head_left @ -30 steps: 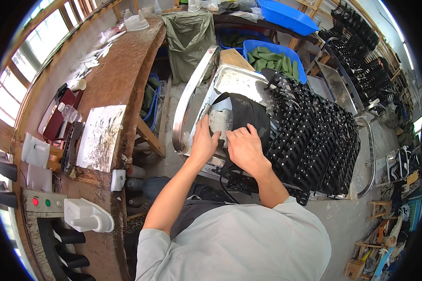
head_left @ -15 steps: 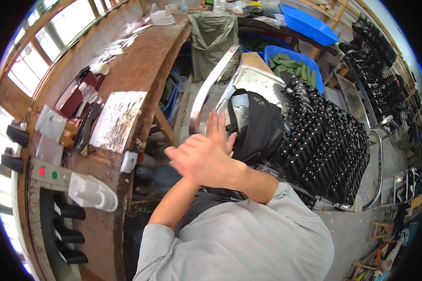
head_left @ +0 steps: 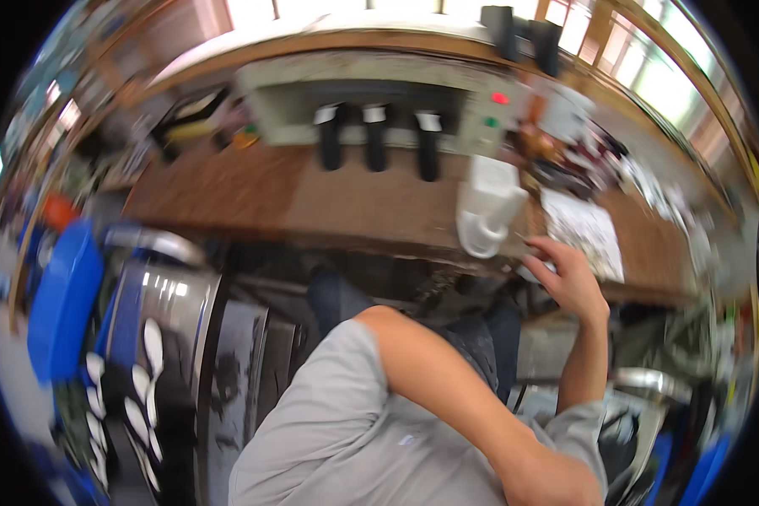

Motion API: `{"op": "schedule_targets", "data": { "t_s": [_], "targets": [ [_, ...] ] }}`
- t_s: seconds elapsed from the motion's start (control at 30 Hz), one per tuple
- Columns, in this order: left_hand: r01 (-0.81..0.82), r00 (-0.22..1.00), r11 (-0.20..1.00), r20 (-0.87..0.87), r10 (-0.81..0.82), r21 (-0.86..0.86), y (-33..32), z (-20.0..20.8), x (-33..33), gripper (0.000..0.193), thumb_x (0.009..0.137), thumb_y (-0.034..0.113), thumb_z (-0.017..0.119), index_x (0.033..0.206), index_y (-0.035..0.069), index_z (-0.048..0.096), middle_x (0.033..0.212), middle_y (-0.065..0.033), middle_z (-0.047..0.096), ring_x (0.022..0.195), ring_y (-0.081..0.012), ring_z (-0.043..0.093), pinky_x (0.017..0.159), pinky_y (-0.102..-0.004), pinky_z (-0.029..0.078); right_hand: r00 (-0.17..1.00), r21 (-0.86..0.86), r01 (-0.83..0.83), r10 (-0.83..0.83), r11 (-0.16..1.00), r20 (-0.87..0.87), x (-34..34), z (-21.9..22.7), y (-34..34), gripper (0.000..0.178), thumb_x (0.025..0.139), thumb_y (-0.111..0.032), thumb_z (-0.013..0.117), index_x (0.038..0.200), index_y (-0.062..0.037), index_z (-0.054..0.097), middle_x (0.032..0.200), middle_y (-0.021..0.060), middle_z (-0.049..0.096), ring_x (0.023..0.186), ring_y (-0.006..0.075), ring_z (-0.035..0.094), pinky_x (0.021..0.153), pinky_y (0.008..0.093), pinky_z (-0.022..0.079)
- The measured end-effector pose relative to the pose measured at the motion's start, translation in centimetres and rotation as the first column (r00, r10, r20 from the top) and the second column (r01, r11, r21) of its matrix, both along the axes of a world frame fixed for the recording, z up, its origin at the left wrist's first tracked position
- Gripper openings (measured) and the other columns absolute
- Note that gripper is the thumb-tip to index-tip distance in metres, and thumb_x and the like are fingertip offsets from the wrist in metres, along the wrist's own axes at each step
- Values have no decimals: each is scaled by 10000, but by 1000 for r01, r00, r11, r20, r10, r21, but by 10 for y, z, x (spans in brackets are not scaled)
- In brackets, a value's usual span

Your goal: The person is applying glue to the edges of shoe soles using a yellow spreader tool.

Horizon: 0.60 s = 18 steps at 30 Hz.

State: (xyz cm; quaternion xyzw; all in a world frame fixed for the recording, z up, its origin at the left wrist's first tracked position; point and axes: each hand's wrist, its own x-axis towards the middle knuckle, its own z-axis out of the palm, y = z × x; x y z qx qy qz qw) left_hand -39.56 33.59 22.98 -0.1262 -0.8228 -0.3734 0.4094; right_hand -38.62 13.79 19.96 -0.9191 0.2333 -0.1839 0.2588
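My right hand (head_left: 567,274) reaches to the bench's front edge, thumb and forefinger apart, beside a white plastic container (head_left: 491,198). Its other fingers are partly hidden. A small pale piece at the edge by the thumb is too blurred to make out. My left arm crosses my body, and my left hand (head_left: 555,482) lies against the grey right sleeve (head_left: 584,426); its fingers are hidden. To the right of the container a stained white sheet (head_left: 584,226) lies on the brown bench (head_left: 379,207).
Behind the bench top stands a pale metal box (head_left: 270,93) with red and green buttons and three black rounded forms (head_left: 374,139). At left are a blue tub (head_left: 63,304), a shiny metal tray (head_left: 164,304) and black pieces with white ovals (head_left: 139,417). Green cloth (head_left: 670,341) hangs at right.
My view has swung left, so the bench now lies ahead. My hands, earlier crossed in front of me, are apart: the right at the bench edge, the left by the right sleeve.
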Motion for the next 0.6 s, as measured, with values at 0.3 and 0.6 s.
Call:
{"op": "schedule_targets", "data": {
  "t_s": [0.3, 0.6],
  "targets": [
    [367, 928, 767, -258, -267, 527, -17, 19, -2, 265, 941, 198, 594, 970, -61, 643, 754, -108, 620, 761, -250, 603, 664, -351, 481, 969, -23, -246, 246, 969, 3, 50, -33, -6, 280, 849, -85, 632, 1113, 8, 627, 780, 89, 633, 719, 164, 584, 686, 296, 468],
    [-735, 603, 350, 323, 730, 581, 30, -46, 141, 209, 835, 202, 613, 807, -5, 618, 686, -41, 583, 708, -122, 551, 641, -278, 448, 823, 141, -564, 541, 813, 175, 95, -84, 52, 305, 819, -72, 671, 1107, 12, 616, 787, 119, 629, 700, 178, 584, 633, 305, 473]
  ]
}}
